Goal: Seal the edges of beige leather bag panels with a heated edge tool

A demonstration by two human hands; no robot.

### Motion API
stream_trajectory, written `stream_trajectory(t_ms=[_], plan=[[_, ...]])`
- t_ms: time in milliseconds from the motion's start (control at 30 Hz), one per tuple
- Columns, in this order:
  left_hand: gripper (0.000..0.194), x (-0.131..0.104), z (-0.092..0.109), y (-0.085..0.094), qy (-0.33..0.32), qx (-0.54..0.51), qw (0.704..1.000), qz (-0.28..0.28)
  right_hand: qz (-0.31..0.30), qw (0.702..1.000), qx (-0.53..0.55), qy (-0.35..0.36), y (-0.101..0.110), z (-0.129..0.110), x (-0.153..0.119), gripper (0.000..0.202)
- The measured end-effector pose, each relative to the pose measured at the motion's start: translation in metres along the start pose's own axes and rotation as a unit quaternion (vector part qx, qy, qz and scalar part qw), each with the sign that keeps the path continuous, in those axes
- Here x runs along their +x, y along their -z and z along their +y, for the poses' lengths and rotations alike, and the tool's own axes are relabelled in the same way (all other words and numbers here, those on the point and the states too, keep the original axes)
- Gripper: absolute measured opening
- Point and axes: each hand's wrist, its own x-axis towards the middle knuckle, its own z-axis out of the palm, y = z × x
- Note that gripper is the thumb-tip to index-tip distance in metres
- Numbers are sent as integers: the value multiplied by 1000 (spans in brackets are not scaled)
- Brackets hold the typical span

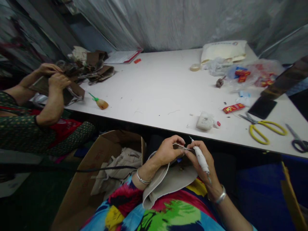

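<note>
Your left hand (169,150): closed, thumb and fingertips pinching a thin white cord (177,145). Your right hand (204,155): closed around the white-wrapped handle of a pointed tool (201,159), tip angled up toward 11 o'clock; its thumb and finger meet the cord beside the left fingertips. Beige piece (176,179): over your lap, just below both hands, 6 to 7 o'clock, edge curled.

Positions from your hands: cardboard box (81,189) holding beige items (124,163), between 8 and 9. On the tabletop (149,93): white bundle (204,121), 1 o'clock, near; red packet (233,108), between 1 and 2; black phone (262,107), 2; yellow-handled scissors (261,122), between 2 and 3; tape roll (195,67), 12, farther; green-nozzled bottle (101,103), 10. Beyond it, a co-worker's hands (59,80) hold brown material (69,93).
</note>
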Motion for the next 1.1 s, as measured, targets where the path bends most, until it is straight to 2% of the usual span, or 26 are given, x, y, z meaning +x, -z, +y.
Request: stream_trajectory(t_ms=[267, 400, 600, 800, 967, 1100], plan=[[26, -7, 4, -8, -21, -10, 1000, -8, 7, 999, -41, 28, 5, -2, -16, 17], [26, -9, 5, -9, -31, -13, 999, -16, 31, 998, -43, 38, 7, -6, -24, 19], [28, -13, 2, -11, -32, -21, 999, -36, 36, 998, -39, 27, 3, -9, -32, 16], [30, -13, -1, -8, -13, -38, 999, -13, -5, 999, -34, 9, 3, -2, -28, 23], [31, -9, -8, -6, -5, -49, 999, 1, -32, 998, -48, 20, 6, 8, -26, 26], [32, -7, -9, -5, 3, -48, 999, -3, -28, 998, -56, 18, 6, 9, -25, 26]])
